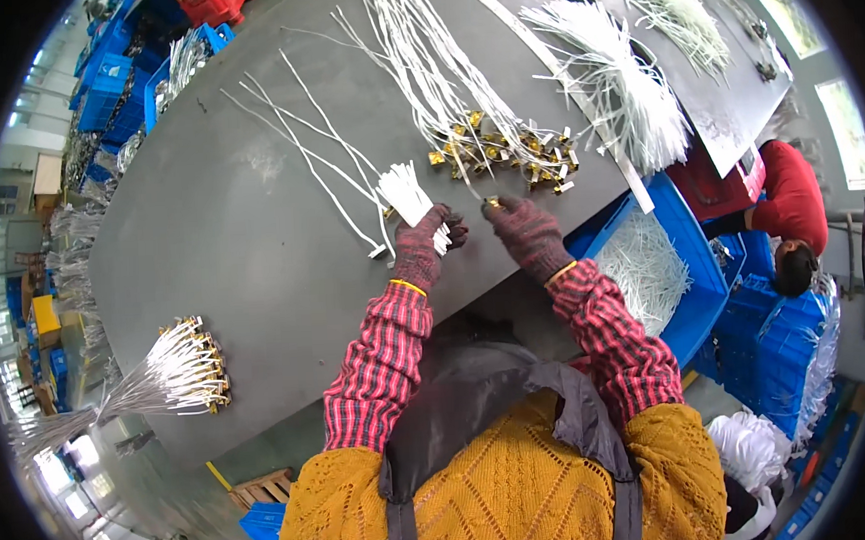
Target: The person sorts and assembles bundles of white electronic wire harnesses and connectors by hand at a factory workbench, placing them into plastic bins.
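My gloved left hand (pixel 429 241) is closed round a bundle of short white sleeves (pixel 405 194), which fan out past its thumb side. Just right of it, my gloved right hand (pixel 527 235) pinches the brass-coloured end of a white wire (pixel 492 202). Beyond both hands lies a pile of long white wires (pixel 423 58) with brass-coloured connector ends (pixel 534 155) pointing toward me. A few separate wires (pixel 322 164) with white end pieces lie to the left of my left hand.
At the grey table's (pixel 239 249) near left rests a tied wire bundle (pixel 181 368). White sleeves (pixel 627 78) are heaped at the far right, beside a metal strip (pixel 579 90). A blue crate (pixel 708 287) of white pieces stands right of me. A person in red (pixel 792 206) bends nearby.
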Demonstrator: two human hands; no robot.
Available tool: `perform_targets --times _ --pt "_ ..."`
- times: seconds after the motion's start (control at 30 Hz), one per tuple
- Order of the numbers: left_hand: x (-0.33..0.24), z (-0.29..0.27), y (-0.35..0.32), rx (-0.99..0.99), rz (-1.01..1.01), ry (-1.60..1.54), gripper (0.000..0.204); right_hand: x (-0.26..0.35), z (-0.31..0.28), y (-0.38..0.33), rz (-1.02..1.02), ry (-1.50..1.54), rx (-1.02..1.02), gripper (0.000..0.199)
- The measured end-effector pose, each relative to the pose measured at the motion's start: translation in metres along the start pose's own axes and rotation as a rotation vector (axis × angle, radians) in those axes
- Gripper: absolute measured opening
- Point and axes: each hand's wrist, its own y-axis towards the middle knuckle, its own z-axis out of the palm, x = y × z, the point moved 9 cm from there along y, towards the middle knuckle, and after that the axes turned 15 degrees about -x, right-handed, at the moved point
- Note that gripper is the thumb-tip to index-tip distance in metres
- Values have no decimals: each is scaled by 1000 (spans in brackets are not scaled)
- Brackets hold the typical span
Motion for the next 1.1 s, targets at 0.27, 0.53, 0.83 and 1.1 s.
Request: perform_targets --times 0.27,0.53,0.83,1.1 --pt "4 -13 -14 -84 58 31 19 -57 2 -45 -108 24 -265 65" --pt "-7 -39 -8 -68 21 33 20 7 67 -29 -354 -239 314 52" --pt "-8 85 -35 343 227 371 22 22 -12 -53 442 1384 12 39" --pt "44 128 -17 206 -287 -162 26 -17 -32 -75 667 1430 -327 30"
